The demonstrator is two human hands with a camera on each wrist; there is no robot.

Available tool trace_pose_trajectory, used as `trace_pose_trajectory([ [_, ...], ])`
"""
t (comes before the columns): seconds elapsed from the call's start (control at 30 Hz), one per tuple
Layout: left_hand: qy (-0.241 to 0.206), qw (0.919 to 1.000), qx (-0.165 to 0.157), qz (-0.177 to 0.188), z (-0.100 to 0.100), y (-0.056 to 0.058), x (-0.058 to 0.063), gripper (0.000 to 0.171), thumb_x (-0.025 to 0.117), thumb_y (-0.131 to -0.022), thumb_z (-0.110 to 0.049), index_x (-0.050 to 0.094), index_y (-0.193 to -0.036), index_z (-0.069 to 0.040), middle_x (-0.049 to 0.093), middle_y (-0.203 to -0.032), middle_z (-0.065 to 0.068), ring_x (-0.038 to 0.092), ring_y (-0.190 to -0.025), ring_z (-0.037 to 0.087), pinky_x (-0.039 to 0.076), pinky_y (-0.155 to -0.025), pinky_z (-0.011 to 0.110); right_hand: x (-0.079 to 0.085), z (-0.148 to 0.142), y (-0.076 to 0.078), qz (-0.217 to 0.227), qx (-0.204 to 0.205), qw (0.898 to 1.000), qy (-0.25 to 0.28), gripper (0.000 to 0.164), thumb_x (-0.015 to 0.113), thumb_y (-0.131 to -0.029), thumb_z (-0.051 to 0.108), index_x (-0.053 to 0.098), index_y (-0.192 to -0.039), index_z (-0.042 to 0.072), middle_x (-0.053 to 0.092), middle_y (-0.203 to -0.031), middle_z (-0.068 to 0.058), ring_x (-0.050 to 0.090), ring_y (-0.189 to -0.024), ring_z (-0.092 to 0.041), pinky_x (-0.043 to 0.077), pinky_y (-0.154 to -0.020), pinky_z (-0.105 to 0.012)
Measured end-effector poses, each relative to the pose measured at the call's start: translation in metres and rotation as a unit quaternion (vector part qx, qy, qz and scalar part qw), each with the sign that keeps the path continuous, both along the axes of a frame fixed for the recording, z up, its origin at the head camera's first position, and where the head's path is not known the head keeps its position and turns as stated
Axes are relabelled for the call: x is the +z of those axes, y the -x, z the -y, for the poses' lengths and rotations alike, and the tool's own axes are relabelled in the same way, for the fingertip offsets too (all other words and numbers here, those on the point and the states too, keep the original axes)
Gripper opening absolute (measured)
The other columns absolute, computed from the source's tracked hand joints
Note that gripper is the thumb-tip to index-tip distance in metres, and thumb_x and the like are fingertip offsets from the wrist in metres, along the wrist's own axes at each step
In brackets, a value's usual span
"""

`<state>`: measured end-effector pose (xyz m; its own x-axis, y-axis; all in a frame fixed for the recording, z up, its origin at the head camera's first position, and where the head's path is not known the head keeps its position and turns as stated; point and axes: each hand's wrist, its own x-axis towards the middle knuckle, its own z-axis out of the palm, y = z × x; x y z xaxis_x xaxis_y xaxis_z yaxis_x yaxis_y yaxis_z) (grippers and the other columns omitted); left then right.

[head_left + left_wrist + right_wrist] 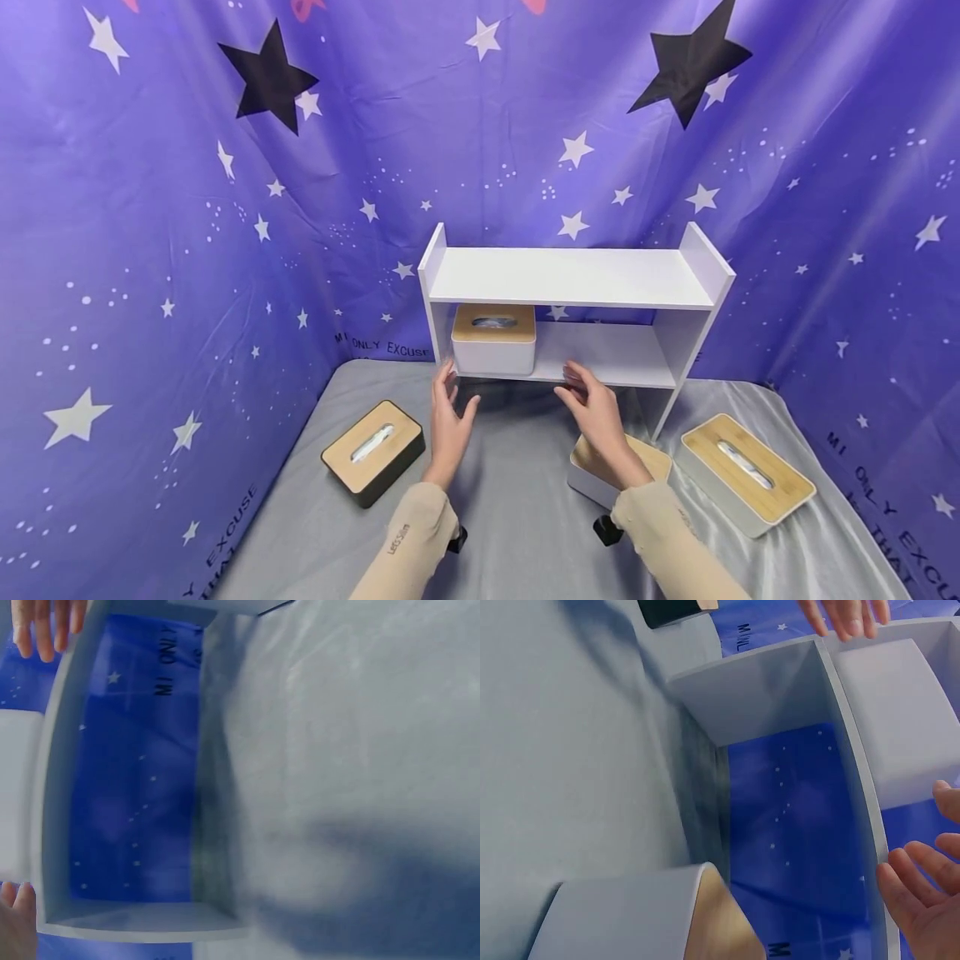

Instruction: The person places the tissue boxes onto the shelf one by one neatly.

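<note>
A white tissue box (493, 357) with a wooden lid stands at the left end of the middle board of a white shelf (570, 277). My left hand (452, 429) is at the box's front left corner, its fingers spread and holding nothing. To the right of that box, at the board's front edge, my right hand (600, 417) is held with thumb and fingers apart and nothing between them. In the right wrist view, a gap shows between the right hand (930, 896) and the white box (900, 720).
A black tissue box (375, 450) with a wooden lid lies left on the grey cloth (517, 517). Under the right forearm is another white tissue box (588, 483), partly hidden. A third pale one (742, 475) lies farther right. A purple star-patterned curtain (510, 100) hangs behind the shelf.
</note>
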<state>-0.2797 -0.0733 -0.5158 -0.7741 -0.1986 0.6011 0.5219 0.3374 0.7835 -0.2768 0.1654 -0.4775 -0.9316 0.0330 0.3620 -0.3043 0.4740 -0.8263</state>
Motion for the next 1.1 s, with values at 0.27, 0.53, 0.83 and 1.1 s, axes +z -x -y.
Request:
trace_pose_trajectory([
  [0.27,-0.010,0.9990,-0.029,0.032,-0.014,-0.008,-0.020,0.070,0.073,-0.086,0.001,0.040,-0.147,-0.003,0.044,-0.149,0.019,0.050,-0.132,0.041,0.047,-0.108,0.055,-0.002,-0.023,-0.014,-0.016,-0.011,1.000,-0.016,0.051,0.070,-0.094,0.016,0.054,-0.140,0.002,0.064,-0.135,-0.018,0.063,-0.122,-0.035,0.055,-0.100,-0.041],
  [0.53,0.016,0.9936,-0.089,0.067,-0.039,-0.017,-0.035,0.063,0.076,-0.084,0.000,0.048,-0.140,0.000,0.053,-0.140,0.018,0.056,-0.126,0.040,0.051,-0.106,0.048,-0.015,-0.044,-0.031,-0.019,-0.039,0.999,-0.025,0.049,0.072,-0.092,0.013,0.057,-0.137,0.001,0.065,-0.132,-0.021,0.064,-0.119,-0.038,0.053,-0.098,-0.042],
  [0.83,0.055,0.9805,-0.159,0.101,-0.068,-0.024,-0.042,0.059,0.077,-0.085,-0.006,0.052,-0.138,-0.001,0.055,-0.141,0.016,0.059,-0.126,0.035,0.053,-0.104,0.047,-0.028,-0.067,-0.054,-0.018,-0.068,0.997,-0.037,0.048,0.072,-0.091,0.011,0.057,-0.136,0.000,0.065,-0.131,-0.021,0.064,-0.115,-0.039,0.050,-0.090,-0.005],
  [1.1,0.076,0.9670,-0.206,0.129,-0.088,-0.028,-0.045,0.058,0.077,-0.086,-0.011,0.053,-0.139,-0.005,0.055,-0.142,0.014,0.058,-0.126,0.037,0.053,-0.105,0.042,-0.035,-0.081,-0.075,-0.008,-0.083,0.996,-0.025,0.048,0.071,-0.092,0.011,0.056,-0.135,-0.003,0.062,-0.131,-0.027,0.043,-0.102,0.029,0.045,-0.088,0.002],
])
